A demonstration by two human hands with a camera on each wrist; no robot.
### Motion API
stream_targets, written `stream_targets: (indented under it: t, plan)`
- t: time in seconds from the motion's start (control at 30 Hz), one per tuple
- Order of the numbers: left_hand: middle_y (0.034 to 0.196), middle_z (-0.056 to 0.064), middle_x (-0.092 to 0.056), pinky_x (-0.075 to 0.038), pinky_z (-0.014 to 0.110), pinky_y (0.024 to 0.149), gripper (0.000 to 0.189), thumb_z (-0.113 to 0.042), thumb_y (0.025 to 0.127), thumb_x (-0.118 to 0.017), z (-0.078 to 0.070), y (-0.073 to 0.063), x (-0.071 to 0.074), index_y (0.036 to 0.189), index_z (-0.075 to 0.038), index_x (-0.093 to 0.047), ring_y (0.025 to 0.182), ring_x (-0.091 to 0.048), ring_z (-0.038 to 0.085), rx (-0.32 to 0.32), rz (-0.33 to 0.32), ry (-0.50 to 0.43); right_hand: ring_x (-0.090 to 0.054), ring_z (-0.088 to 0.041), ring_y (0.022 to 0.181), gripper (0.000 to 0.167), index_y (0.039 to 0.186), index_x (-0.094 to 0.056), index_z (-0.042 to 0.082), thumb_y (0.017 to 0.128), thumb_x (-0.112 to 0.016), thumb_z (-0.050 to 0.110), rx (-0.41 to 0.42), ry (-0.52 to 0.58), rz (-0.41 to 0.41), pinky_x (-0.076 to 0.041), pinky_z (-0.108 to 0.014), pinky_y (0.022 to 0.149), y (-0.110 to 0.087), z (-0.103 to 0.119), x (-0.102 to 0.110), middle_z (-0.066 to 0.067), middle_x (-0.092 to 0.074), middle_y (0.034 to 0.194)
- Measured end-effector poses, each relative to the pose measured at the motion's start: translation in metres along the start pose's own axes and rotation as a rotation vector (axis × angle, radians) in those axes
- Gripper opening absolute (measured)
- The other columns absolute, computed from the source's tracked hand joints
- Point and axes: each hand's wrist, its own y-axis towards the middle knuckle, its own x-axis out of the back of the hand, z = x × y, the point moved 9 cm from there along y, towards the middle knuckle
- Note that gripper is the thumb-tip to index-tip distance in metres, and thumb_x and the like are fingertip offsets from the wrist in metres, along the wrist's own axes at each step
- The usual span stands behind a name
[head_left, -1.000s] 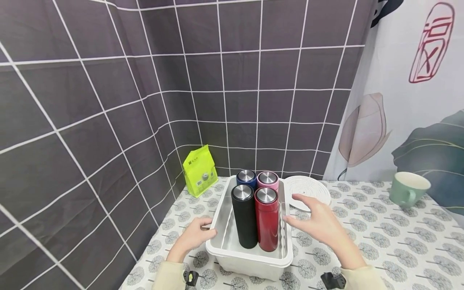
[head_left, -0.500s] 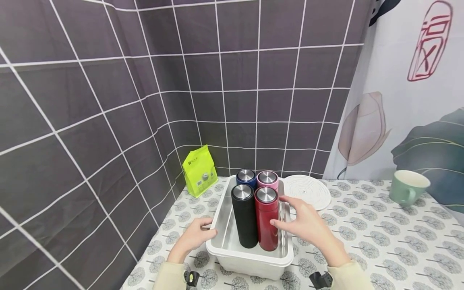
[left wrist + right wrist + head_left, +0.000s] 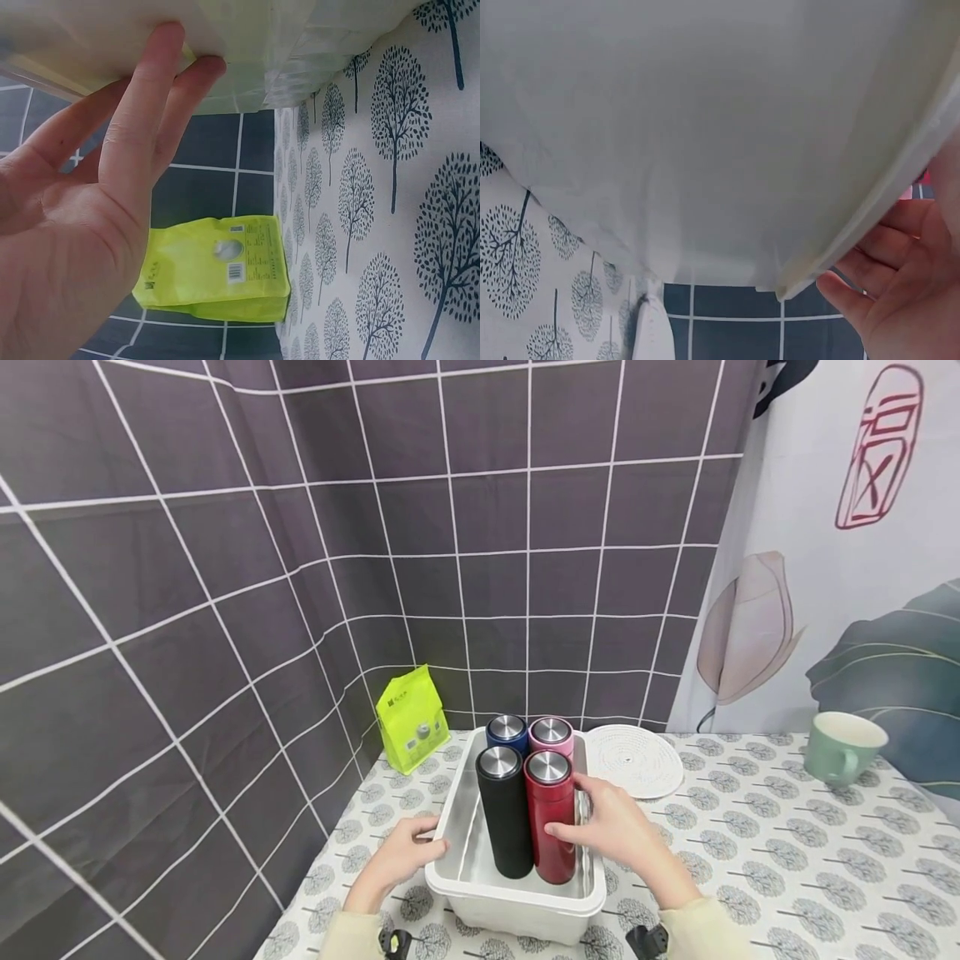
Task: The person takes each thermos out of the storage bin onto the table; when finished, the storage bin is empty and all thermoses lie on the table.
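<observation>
A white plastic bin (image 3: 517, 902) holds a black thermos (image 3: 504, 818), a red thermos (image 3: 553, 835), a blue thermos (image 3: 506, 728) and a pink thermos (image 3: 552, 732), all upright with steel-topped lids. My left hand (image 3: 401, 857) grips the bin's left rim, thumb on top. In the left wrist view, the left fingers (image 3: 142, 97) rest against the bin's outer wall. My right hand (image 3: 611, 822) reaches over the right rim and holds the red thermos, its thumb on the front and fingers behind. In the right wrist view, the bin's wall (image 3: 705, 150) hides most of that grip.
A lime-green bag (image 3: 412, 720) stands behind the bin to the left. A white round woven mat (image 3: 637, 760) lies at the back right, and a green mug (image 3: 843, 747) stands farther right. Tree-patterned cloth (image 3: 780, 860) covers the table; dark grid curtains (image 3: 495, 577) hang behind.
My right hand has moved left over the bin's rim, from beside the bin onto the red thermos. The left hand has stayed on the rim.
</observation>
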Motion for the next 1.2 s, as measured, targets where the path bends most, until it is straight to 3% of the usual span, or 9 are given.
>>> stream_targets:
  t: [0.3, 0.7, 1.2]
  plan:
    - [0.117, 0.037, -0.061, -0.061, 0.041, 0.078, 0.052, -0.01, 0.084, -0.06, -0.0043, -0.0008, 0.0018, 0.125, 0.02, -0.053, 0.098, -0.069, 0.04, -0.081, 0.014, 0.018, -0.061, -0.028, 0.102, 0.063, 0.116, -0.065, 0.011, 0.067, -0.085, 0.046, -0.02, -0.046, -0.026, -0.054, -0.049, 0.083, 0.0018, 0.0015, -0.0055, -0.006, -0.068, 0.102]
    - [0.124, 0.039, -0.057, -0.059, 0.047, 0.084, 0.053, -0.006, 0.084, -0.06, 0.0003, -0.0015, 0.001, 0.129, 0.019, -0.049, 0.104, -0.065, 0.047, 0.0, -0.014, -0.03, -0.062, -0.029, 0.101, 0.069, 0.119, -0.065, 0.004, 0.067, -0.085, 0.046, -0.046, -0.056, -0.043, -0.054, -0.05, 0.086, 0.0018, 0.0008, -0.006, -0.009, -0.069, 0.105]
    - [0.122, 0.04, -0.057, -0.061, 0.037, 0.08, 0.054, -0.006, 0.083, -0.061, -0.0026, -0.0001, 0.0003, 0.129, 0.02, -0.049, 0.102, -0.066, 0.046, -0.034, -0.001, -0.011, -0.067, -0.028, 0.103, 0.065, 0.119, -0.066, 0.01, 0.067, -0.086, 0.043, -0.024, 0.013, -0.111, -0.055, -0.048, 0.087, -0.001, 0.0063, 0.0003, -0.003, -0.073, 0.105]
